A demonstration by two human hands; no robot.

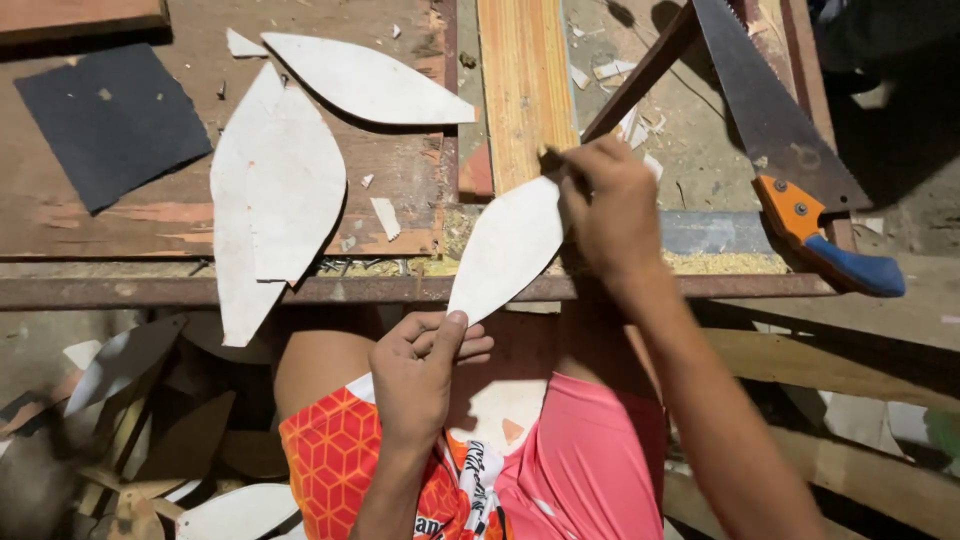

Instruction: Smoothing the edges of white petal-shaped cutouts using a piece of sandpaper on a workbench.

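While several cut leaf-shaped pieces (275,190) lay finished, the left hand (415,375) gripped another leaf-shaped piece (505,250), the right hand (610,205) clenched on its edge, unfinished

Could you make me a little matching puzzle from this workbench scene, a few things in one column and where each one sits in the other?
Things:
1. Handsaw
2. Dark sandpaper sheet
3. White leaf-shaped piece
4. Stack of white leaf-shaped cutouts

Places:
A. Flat on the bench, far left
B. Held between the left hand and the right hand
C. Far right, orange and blue handle toward the person
D. On the bench between the sandpaper and the long wooden plank

Pairs: 1-C, 2-A, 3-B, 4-D
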